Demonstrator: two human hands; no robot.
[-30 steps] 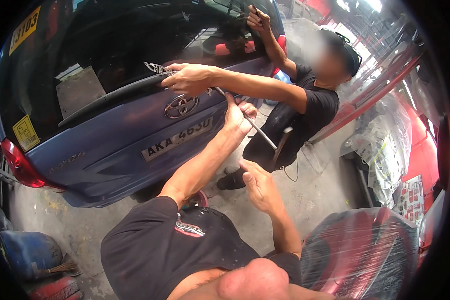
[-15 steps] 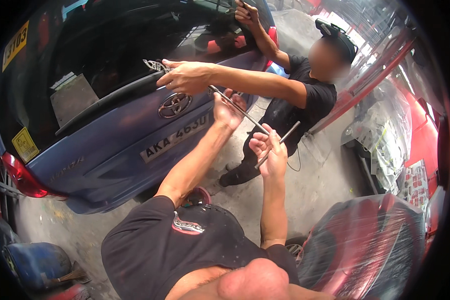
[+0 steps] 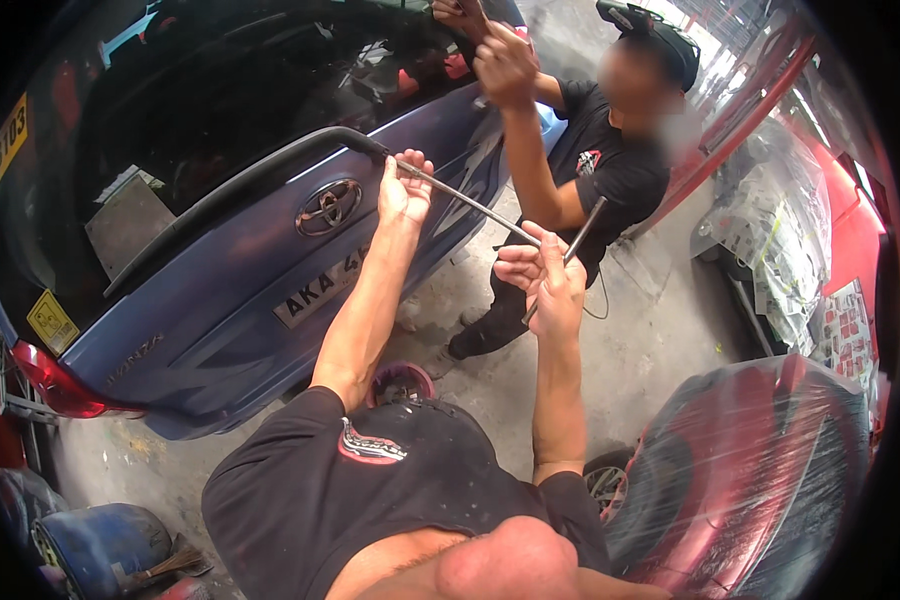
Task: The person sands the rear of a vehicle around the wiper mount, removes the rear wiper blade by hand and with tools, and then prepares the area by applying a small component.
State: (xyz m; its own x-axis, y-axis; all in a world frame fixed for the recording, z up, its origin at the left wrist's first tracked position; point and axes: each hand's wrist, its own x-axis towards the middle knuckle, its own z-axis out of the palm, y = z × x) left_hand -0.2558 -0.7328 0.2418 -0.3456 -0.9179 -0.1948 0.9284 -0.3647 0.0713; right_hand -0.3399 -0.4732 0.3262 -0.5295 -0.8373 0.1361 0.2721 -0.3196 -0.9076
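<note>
My left hand (image 3: 406, 190), fingers curled, pinches a steel T-handled tool's shaft (image 3: 475, 205) near its far end, where it meets the pivot of a black rear wiper arm (image 3: 330, 133). My right hand (image 3: 552, 282) grips the T-handle's crossbar at the near end, some fingers loose. The wiper arm lies across the dark rear window (image 3: 220, 100) of a blue car (image 3: 170, 350), above its chrome badge (image 3: 327, 207). A co-worker in black (image 3: 620, 150) stands at the right, both hands (image 3: 505, 65) raised by the window around an object I cannot make out clearly.
A red car panel under plastic film (image 3: 730, 480) is at lower right, with covered red bodywork (image 3: 835, 220) behind. A blue drum (image 3: 100, 550) and broom (image 3: 175, 565) lie at lower left. A pink tub (image 3: 400, 378) sits on the concrete floor (image 3: 660, 330) below the bumper.
My right hand has risen onto the T-handle, and my left hand has moved up-left with the shaft. The co-worker's nearer hand has left the wiper arm and risen toward the other hand.
</note>
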